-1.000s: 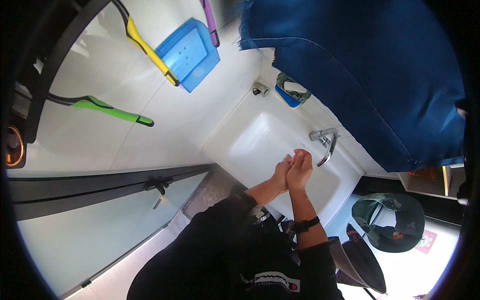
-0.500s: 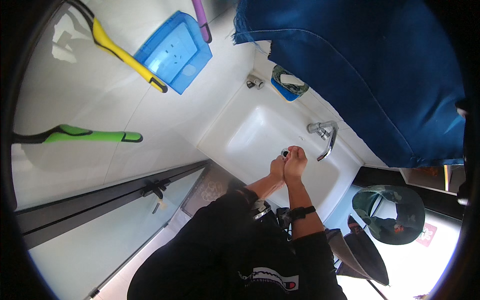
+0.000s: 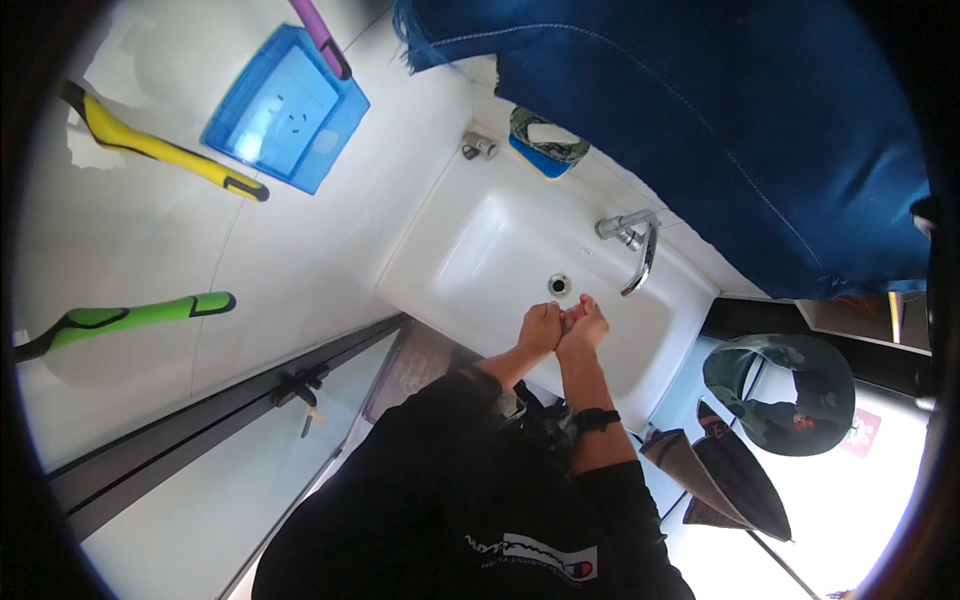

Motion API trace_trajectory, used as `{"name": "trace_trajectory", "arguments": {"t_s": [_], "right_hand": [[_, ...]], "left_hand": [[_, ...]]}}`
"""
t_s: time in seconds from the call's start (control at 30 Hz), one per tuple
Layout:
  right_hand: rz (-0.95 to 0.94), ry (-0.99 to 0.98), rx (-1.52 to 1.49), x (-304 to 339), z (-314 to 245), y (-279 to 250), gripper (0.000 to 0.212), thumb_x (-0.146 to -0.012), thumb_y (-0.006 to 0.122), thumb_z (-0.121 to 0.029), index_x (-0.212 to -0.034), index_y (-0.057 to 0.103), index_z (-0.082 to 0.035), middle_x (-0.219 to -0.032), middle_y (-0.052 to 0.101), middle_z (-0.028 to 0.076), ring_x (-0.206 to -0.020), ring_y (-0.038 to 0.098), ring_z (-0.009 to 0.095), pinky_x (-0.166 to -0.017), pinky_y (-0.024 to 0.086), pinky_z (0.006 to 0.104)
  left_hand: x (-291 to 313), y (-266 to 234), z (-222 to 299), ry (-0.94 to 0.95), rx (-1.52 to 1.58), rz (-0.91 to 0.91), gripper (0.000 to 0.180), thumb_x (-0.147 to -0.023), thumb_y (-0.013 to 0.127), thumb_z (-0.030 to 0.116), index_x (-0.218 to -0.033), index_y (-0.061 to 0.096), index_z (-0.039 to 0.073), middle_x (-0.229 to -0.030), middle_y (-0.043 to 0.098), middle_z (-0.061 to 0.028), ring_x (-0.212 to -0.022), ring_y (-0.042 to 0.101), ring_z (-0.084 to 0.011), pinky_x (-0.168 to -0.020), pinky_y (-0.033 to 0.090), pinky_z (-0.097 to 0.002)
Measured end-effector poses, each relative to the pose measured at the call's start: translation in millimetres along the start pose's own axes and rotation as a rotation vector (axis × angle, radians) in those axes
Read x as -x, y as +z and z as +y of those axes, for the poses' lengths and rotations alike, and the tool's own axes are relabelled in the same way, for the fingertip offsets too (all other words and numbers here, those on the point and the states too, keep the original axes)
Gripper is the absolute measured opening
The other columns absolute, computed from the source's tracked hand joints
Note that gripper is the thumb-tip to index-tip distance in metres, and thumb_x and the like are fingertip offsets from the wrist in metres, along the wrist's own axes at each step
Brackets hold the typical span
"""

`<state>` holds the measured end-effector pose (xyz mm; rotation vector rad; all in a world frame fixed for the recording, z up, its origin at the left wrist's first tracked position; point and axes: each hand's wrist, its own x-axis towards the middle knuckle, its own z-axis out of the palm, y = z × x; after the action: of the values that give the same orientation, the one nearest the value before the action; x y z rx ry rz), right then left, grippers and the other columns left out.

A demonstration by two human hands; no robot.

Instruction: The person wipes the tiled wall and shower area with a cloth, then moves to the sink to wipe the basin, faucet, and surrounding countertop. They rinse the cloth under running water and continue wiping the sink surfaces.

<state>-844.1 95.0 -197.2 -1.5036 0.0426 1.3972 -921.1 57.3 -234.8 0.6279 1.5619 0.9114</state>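
My left hand [image 3: 541, 326] and my right hand [image 3: 584, 327] meet over the near side of a white sink [image 3: 455, 300]. The left is curled like a fist, its knuckles up, against the inner side of the right. Bent fingers and part of the palm show on the right hand, which is turned partly upward. No object shows in either. Just beyond them lies the round metal drain [image 3: 559, 286] with its dark middle. A chrome faucet [image 3: 640, 262] arches over the basin to the right of my hands; no running water can be made out.
At the sink's back corner, a pale bar and patterned item rest on a blue dish [image 3: 541, 160]. Dark blue cloth [image 3: 720, 130] hangs upper right. A blue wall box [image 3: 285, 110] and yellow [image 3: 170, 152] and green handles [image 3: 150, 314] line the left wall. Caps [image 3: 780, 395] hang right.
Both hands have drawn back toward me from the drain, which now shows fully. My right hand has turned more palm up. The whole view has shifted slightly.
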Motion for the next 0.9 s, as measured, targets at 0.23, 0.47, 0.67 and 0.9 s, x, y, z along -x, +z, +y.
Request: {"name": "trace_trajectory", "arguments": {"t_s": [0.23,0.47,0.67,0.9], "right_hand": [[-0.328,-0.202,0.289,30,-27,-20,0.030,-0.115,0.065,-0.028,-0.132,0.062,-0.004,-0.101,0.075,0.010,-0.090,0.072,0.022,-0.090,0.059,0.0412],[-0.468,-0.082,0.780,54,-92,-73,0.023,-0.103,0.080,-0.014,-0.120,0.068,-0.004,-0.098,0.073,0.005,-0.082,0.071,0.018,-0.078,0.058,0.0302],[-0.522,-0.074,0.571,84,-136,-85,0.025,-0.103,0.078,-0.013,-0.124,0.068,-0.002,-0.113,0.072,0.008,-0.107,0.074,0.022,-0.092,0.063,0.0349],[-0.586,-0.179,0.752,106,-118,-53,0.040,-0.107,0.078,-0.025,-0.135,0.066,0.001,-0.128,0.072,0.011,-0.116,0.071,0.020,-0.101,0.063,0.0399]], "left_hand": [[-2,-27,1,-0.057,0.015,-0.170,0.045,-0.116,0.062,0.043,-0.112,0.071,-0.001,-0.097,0.070,-0.0054,-0.090,0.066,-0.0174,-0.089,0.054,-0.0370],[15,-72,31,0.247,0.079,-0.385,0.037,-0.102,0.086,0.023,-0.126,0.064,0.006,-0.111,0.068,-0.0041,-0.100,0.064,-0.0145,-0.083,0.053,-0.0327],[28,-104,71,-0.085,0.326,-0.473,0.021,-0.104,0.083,0.020,-0.110,0.066,0.009,-0.101,0.065,0.0027,-0.091,0.061,-0.0096,-0.079,0.050,-0.0294],[63,-86,113,0.343,0.008,-0.703,0.022,-0.103,0.083,0.008,-0.103,0.062,0.006,-0.140,0.072,-0.0138,-0.127,0.068,-0.0195,-0.108,0.057,-0.0385]]}}
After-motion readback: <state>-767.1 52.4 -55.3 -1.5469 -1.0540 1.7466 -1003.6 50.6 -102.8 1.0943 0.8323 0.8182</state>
